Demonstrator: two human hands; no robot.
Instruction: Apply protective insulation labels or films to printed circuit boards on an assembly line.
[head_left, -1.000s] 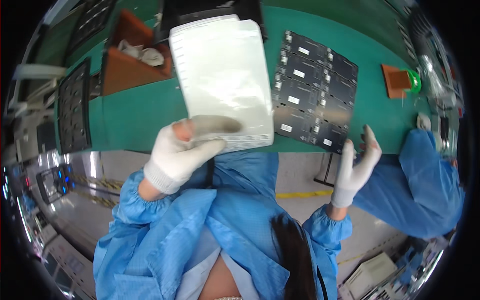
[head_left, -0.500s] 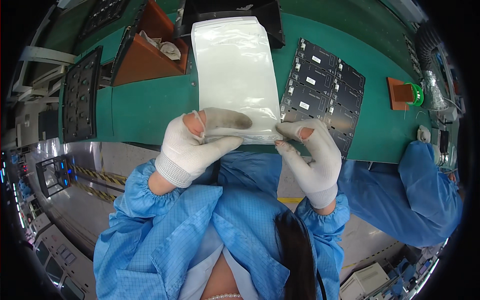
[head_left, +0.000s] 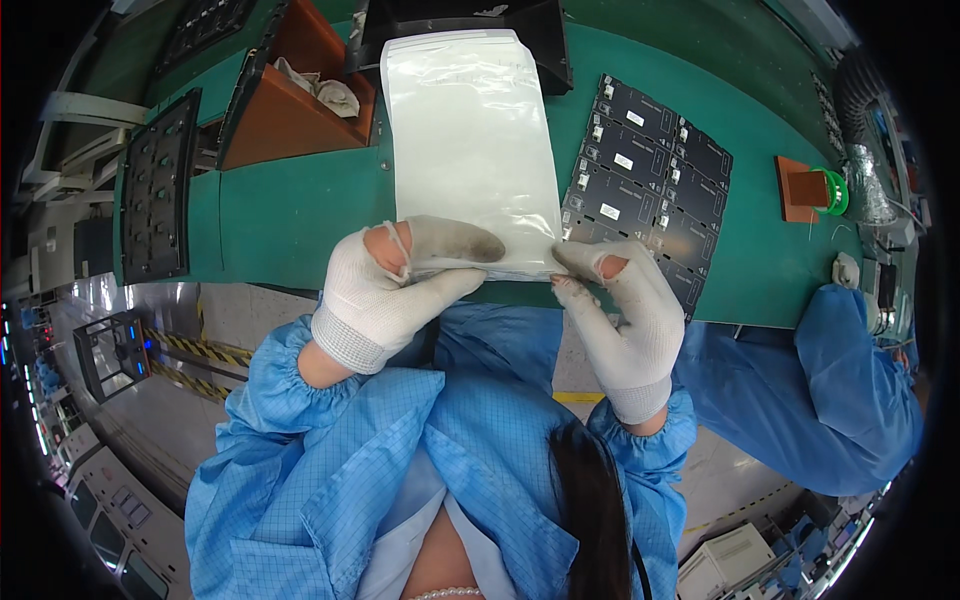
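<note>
A long, glossy white plastic bag (head_left: 470, 140) lies lengthwise over the green bench, its near end at the front edge. Both my hands wear white knit gloves with the thumb tips bare or grey-stained. My left hand (head_left: 400, 285) pinches the near end of the bag, its grey-soiled fingers flat on top and the thumb beneath. At the near right corner, my right hand (head_left: 630, 310) grips the bag between fingertips and thumb. Whether anything lies inside the bag cannot be made out.
Right of the bag lies a sheet of black circuit boards (head_left: 645, 180). A brown angled holder (head_left: 300, 120) with a crumpled cloth stands at the back left, near a black panel (head_left: 160, 190). A green spool (head_left: 832, 190) sits far right, above a blue-sleeved person (head_left: 810, 390).
The folded near edge of the bag has tipped slightly, so less of its front shows. Both hands keep their hold in nearly the same place.
</note>
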